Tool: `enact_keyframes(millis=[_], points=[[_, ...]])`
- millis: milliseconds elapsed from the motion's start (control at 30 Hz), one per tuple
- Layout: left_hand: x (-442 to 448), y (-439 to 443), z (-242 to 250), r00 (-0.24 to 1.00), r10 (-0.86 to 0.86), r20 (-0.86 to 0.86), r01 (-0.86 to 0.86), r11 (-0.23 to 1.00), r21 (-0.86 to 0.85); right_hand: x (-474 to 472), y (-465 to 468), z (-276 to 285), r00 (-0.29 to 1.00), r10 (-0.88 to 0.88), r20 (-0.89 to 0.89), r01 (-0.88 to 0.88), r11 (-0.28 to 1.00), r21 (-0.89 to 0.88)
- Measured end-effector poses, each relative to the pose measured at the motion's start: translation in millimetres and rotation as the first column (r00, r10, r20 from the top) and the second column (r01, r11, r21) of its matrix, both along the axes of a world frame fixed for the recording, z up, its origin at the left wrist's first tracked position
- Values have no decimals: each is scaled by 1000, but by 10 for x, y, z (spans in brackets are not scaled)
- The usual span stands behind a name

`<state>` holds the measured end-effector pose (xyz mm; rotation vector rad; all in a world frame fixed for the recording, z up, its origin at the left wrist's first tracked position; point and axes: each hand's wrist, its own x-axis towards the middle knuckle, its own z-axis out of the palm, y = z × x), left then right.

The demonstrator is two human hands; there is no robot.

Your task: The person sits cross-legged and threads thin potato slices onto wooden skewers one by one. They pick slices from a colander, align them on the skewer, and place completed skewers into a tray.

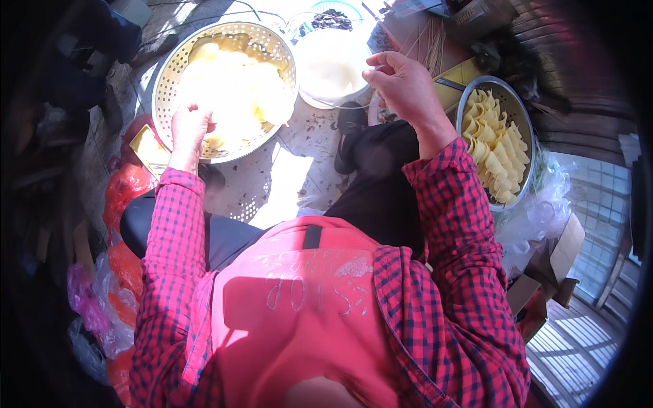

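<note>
A large metal colander (162,97) stands before me at the left, heaped with pale yellow slices (229,92), perhaps potato, washed out by sunlight. My left hand (193,125) is at its near left part, fingers curled against the slices. Glare hides whether a slice is in its grip. My right hand (403,84) is raised beside a white bucket (334,92), thumb and forefinger bent towards each other. Whether something thin is between them cannot be made out. To the right, a second metal colander (528,132) holds folded yellow slices threaded in rows (495,148).
Thin sticks (433,48) lie on a box beyond my right hand. A blue basket (352,10) holds dark pieces behind the bucket. Red plastic bags (127,186) lie left, clear plastic bags (541,214) and a cardboard box (566,245) right. Debris dots the tiled floor (326,137).
</note>
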<state>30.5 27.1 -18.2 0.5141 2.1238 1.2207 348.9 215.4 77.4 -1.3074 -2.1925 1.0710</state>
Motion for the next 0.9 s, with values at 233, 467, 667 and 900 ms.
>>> enact_keyframes(millis=[233,467,667,900], points=[[352,-30,828,943,-142,301,17,923,383,728,1459,-436,826,-293,481,227,955,192],[266,-186,829,914,-159,373,-6,915,404,1188,2463,-1470,683,-350,641,121,920,374],[489,124,905,876,-41,480,-145,927,345,989,2556,-1567,623,-398,673,229,916,330],[420,149,861,870,-105,483,-71,941,332,1087,2801,-1604,501,-6,866,-114,991,73]])
